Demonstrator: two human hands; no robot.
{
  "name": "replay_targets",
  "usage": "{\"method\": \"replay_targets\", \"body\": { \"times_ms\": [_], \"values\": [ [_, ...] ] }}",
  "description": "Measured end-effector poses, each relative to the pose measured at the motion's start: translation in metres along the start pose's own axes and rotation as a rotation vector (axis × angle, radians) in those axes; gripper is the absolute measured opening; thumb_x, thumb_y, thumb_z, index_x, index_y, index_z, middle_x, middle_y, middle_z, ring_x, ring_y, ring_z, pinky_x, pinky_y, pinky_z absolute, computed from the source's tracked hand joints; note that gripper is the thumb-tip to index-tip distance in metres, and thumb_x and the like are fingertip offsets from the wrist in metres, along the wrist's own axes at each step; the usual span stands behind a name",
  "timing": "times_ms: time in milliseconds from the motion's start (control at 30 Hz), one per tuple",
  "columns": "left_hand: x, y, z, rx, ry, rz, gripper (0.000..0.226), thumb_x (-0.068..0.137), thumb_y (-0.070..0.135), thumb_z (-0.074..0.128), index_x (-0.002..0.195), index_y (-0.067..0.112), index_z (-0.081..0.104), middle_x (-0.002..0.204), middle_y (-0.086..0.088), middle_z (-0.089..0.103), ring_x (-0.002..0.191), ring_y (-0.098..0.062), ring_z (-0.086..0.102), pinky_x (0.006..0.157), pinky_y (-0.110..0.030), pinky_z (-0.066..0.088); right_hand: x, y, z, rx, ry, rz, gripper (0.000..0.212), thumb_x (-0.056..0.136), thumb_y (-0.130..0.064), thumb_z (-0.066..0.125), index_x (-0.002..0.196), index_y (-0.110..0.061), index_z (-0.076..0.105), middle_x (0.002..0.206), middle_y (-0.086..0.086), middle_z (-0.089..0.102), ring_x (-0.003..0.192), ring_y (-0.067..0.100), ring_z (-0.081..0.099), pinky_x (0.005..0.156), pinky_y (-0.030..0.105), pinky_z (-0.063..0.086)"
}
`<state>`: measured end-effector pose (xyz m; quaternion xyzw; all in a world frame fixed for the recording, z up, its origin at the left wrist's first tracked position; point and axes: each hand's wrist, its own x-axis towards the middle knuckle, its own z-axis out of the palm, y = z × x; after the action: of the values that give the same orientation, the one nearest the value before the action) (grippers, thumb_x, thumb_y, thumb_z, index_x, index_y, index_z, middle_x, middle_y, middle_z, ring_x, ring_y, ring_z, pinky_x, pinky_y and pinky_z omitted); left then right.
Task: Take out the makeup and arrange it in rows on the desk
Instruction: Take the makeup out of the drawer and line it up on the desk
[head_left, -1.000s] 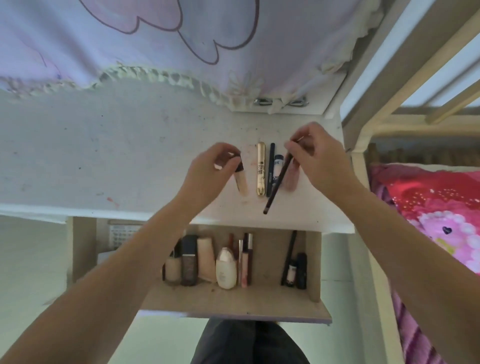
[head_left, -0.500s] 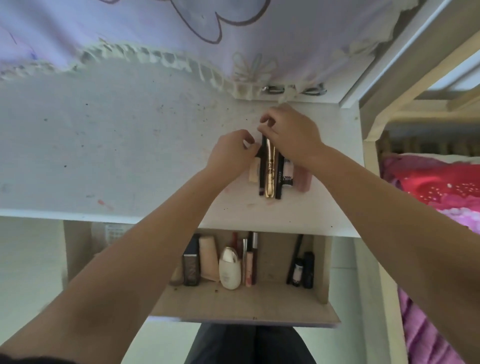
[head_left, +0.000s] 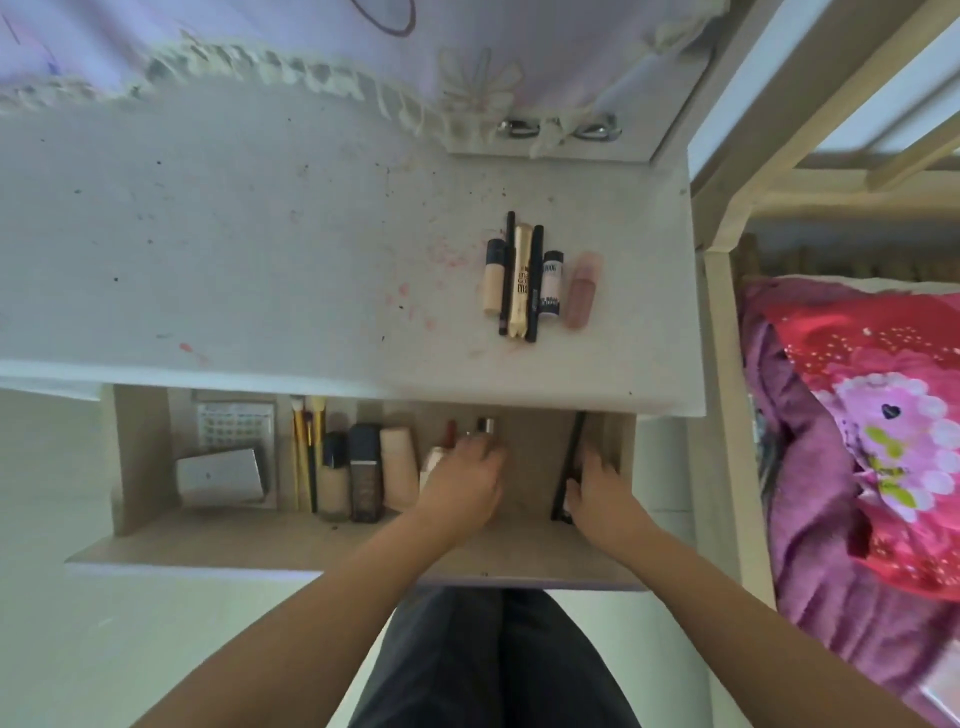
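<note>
**A:** Where was the makeup when you reached down?

**B:** Some lay in a row on the white speckled tabletop (head_left: 260, 249): a shiny gold tube (head_left: 521, 283), thin black pencils and a pale pink bottle (head_left: 583, 289), side by side. The rest sat in the open wooden drawer (head_left: 332, 540) below.

**A:** What were your hands doing?

**B:** Both arms stretched down into the drawer. Your left hand (head_left: 464, 480) lay over the small tubes in the middle, fingers bent. I could not tell if it held one. Your right hand (head_left: 597, 488) touched the long black pencil (head_left: 570, 462) by the drawer's right wall; its grip was unclear too.

**A:** How would they feel?

**B:** Probably light, hard and smooth. They could roll, so hold each around its middle.
</note>
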<state>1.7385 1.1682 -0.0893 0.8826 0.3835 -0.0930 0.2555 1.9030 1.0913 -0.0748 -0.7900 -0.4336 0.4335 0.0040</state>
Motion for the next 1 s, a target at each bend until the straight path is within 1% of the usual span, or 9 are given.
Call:
{"method": "replay_targets", "body": {
  "times_ms": [100, 267, 367, 467, 533, 667, 767, 900, 1000],
  "values": [
    [0.016, 0.000, 0.004, 0.221, -0.062, -0.111, 0.051, 0.090, 0.016, 0.048, 0.137, 0.002, 0.040, 0.135, -0.021, 0.042, 0.121, -0.038, 0.042, 0.099, -0.045, 0.036, 0.018, -0.008, 0.002, -0.075, 0.059, 0.071, 0.066, 0.094, -0.004, 0.041, 0.147, 0.000, 0.001, 0.125, 0.023, 0.050, 0.107, 0.034, 0.054, 0.079, 0.034, 0.043],
    [0.028, 0.002, 0.010, 0.362, -0.059, -0.147, 0.051, 0.094, 0.015, 0.037, 0.143, 0.005, 0.030, 0.147, -0.017, 0.025, 0.132, -0.034, 0.027, 0.103, -0.041, 0.029, 0.033, -0.020, -0.006, -0.057, 0.096, 0.110, 0.054, 0.096, -0.005, 0.036, 0.145, -0.004, 0.014, 0.131, 0.024, 0.046, 0.116, 0.037, 0.050, 0.091, 0.039, 0.042],
    [0.028, 0.002, 0.019, 0.323, 0.033, -0.125, 0.048, 0.089, 0.010, 0.042, 0.137, 0.003, 0.040, 0.136, -0.019, 0.039, 0.122, -0.036, 0.039, 0.096, -0.042, 0.034, 0.037, -0.020, -0.003, -0.130, 0.106, 0.093, 0.059, 0.095, -0.003, 0.038, 0.146, -0.003, 0.007, 0.122, 0.024, 0.052, 0.107, 0.035, 0.056, 0.083, 0.037, 0.046],
    [0.025, 0.004, 0.022, 0.309, 0.134, -0.093, 0.041, 0.065, 0.007, 0.071, 0.105, 0.003, 0.065, 0.098, -0.018, 0.062, 0.087, -0.036, 0.060, 0.077, -0.043, 0.051, 0.041, -0.019, 0.000, -0.179, 0.111, 0.058, 0.061, 0.093, -0.001, 0.041, 0.145, 0.000, 0.009, 0.110, 0.020, 0.058, 0.096, 0.031, 0.061, 0.075, 0.035, 0.049],
    [0.022, 0.005, 0.026, 0.239, 0.173, -0.100, 0.041, 0.057, 0.004, 0.076, 0.097, 0.004, 0.067, 0.083, -0.015, 0.064, 0.074, -0.035, 0.062, 0.070, -0.043, 0.053, 0.045, -0.020, 0.001, -0.162, 0.138, 0.040, 0.049, 0.094, -0.004, 0.040, 0.140, 0.000, 0.022, 0.115, 0.018, 0.056, 0.100, 0.032, 0.059, 0.077, 0.036, 0.048],
    [0.013, 0.014, 0.028, -0.041, 0.132, -0.145, 0.040, 0.087, 0.002, 0.050, 0.127, 0.009, 0.048, 0.113, -0.016, 0.059, 0.104, -0.034, 0.055, 0.082, -0.041, 0.043, 0.053, -0.023, 0.008, -0.198, 0.148, 0.060, 0.029, 0.094, -0.006, 0.046, 0.123, -0.001, 0.044, 0.111, 0.017, 0.060, 0.099, 0.032, 0.061, 0.069, 0.032, 0.046],
    [0.004, 0.015, 0.021, -0.222, 0.129, -0.113, 0.034, 0.095, 0.009, 0.045, 0.128, 0.008, 0.046, 0.120, -0.016, 0.055, 0.109, -0.033, 0.052, 0.083, -0.042, 0.045, 0.051, -0.023, 0.019, -0.224, 0.097, 0.075, 0.018, 0.092, -0.003, 0.047, 0.107, -0.002, 0.058, 0.107, 0.016, 0.064, 0.098, 0.031, 0.063, 0.069, 0.032, 0.048],
    [-0.018, 0.012, 0.002, -0.374, 0.230, -0.091, 0.034, 0.096, 0.013, 0.048, 0.130, 0.012, 0.049, 0.122, -0.009, 0.056, 0.108, -0.026, 0.054, 0.088, -0.032, 0.042, 0.033, -0.029, 0.025, -0.185, 0.120, -0.052, 0.019, 0.096, -0.013, 0.048, 0.111, -0.005, 0.055, 0.101, 0.014, 0.066, 0.089, 0.029, 0.065, 0.064, 0.029, 0.049],
    [-0.049, 0.005, -0.022, -0.393, 0.377, -0.018, 0.041, 0.095, 0.011, 0.052, 0.135, 0.019, 0.047, 0.110, 0.000, 0.056, 0.091, -0.010, 0.054, 0.082, -0.028, 0.050, -0.006, -0.035, 0.018, -0.182, 0.047, -0.232, 0.014, 0.097, -0.025, 0.045, 0.105, -0.016, 0.052, 0.090, 0.000, 0.063, 0.079, 0.018, 0.065, 0.069, 0.032, 0.055]
  ]
}}
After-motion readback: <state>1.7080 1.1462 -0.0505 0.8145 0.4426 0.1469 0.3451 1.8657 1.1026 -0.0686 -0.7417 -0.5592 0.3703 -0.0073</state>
